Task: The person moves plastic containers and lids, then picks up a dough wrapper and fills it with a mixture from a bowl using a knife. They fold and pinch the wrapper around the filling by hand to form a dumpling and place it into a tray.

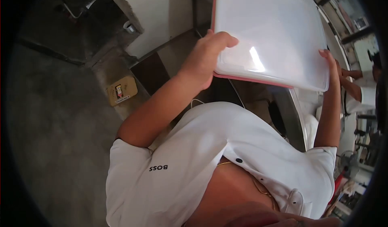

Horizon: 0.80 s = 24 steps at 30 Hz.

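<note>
1. Left hand (208,55) clasped on left edge of pale container (270,33), thumb over top.
2. Right hand (332,61) grips right edge, arm extended.
3. Container held ahead of white shirt (194,146); reddish rim (252,80); contents not discernible.

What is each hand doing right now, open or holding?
Left hand: closed on the left edge of the big translucent white piece, thumb on top.
Right hand: closed on its right edge, fingers mostly hidden.
</note>
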Each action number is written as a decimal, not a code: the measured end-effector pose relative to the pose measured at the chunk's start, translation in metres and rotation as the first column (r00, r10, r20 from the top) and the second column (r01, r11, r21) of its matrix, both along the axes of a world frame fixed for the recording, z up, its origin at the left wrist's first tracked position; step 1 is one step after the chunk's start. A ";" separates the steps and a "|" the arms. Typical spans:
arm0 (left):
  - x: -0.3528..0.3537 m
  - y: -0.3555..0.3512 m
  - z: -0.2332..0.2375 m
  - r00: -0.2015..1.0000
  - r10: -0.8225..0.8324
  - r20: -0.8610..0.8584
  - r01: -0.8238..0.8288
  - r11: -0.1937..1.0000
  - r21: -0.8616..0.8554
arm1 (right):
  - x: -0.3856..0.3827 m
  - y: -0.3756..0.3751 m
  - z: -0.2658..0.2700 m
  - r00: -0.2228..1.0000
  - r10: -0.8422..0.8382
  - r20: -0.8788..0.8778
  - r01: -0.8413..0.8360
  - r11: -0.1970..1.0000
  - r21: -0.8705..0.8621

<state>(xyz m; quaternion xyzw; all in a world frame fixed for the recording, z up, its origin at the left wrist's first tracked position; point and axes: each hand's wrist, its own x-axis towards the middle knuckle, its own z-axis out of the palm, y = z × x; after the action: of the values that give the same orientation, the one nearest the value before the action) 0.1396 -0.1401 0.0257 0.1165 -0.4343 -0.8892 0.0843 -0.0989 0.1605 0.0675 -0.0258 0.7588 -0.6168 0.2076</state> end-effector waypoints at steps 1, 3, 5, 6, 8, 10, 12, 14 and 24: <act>-0.007 -0.021 -0.003 0.999 0.038 -0.007 -0.038 0.999 0.006 | -0.013 -0.024 -0.005 0.997 0.076 0.035 -0.075 0.997 -0.011; -0.039 -0.077 -0.009 0.990 0.133 0.037 -0.133 0.991 -0.011 | -0.048 -0.103 -0.018 0.997 0.083 0.006 -0.082 0.996 -0.030; -0.057 -0.111 -0.008 0.984 0.169 0.061 -0.167 0.985 -0.040 | -0.082 -0.150 -0.029 0.994 0.101 -0.052 -0.103 0.994 -0.041; -0.064 -0.129 -0.007 0.978 0.196 0.074 -0.192 0.980 -0.058 | -0.098 -0.174 -0.028 0.993 0.108 -0.051 -0.110 0.993 -0.040; -0.080 -0.170 0.003 0.973 0.209 0.094 -0.205 0.978 -0.048 | -0.110 -0.230 -0.020 0.955 0.297 -0.001 -0.297 0.953 -0.065; -0.096 -0.208 0.006 0.973 0.204 0.108 -0.200 0.979 -0.048 | -0.142 -0.268 -0.026 0.921 0.387 0.034 -0.384 0.920 -0.074; -0.113 -0.248 0.001 0.966 0.187 0.176 -0.174 0.981 -0.089 | -0.164 -0.305 -0.033 0.889 0.455 0.059 -0.450 0.890 -0.080; -0.133 -0.278 0.002 0.968 0.181 0.175 -0.169 0.982 -0.082 | -0.176 -0.337 -0.040 0.914 0.394 0.095 -0.386 0.918 -0.092; -0.218 -0.430 -0.013 0.986 -0.062 0.154 0.070 0.996 -0.048 | -0.201 -0.439 -0.044 0.991 0.117 0.063 -0.096 0.958 -0.271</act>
<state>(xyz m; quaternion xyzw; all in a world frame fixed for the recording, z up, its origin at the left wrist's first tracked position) -0.0783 -0.5703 0.0126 0.1674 -0.4665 -0.8682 0.0243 -0.3002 -0.2786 0.0233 -0.0704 0.6575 -0.7019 0.2647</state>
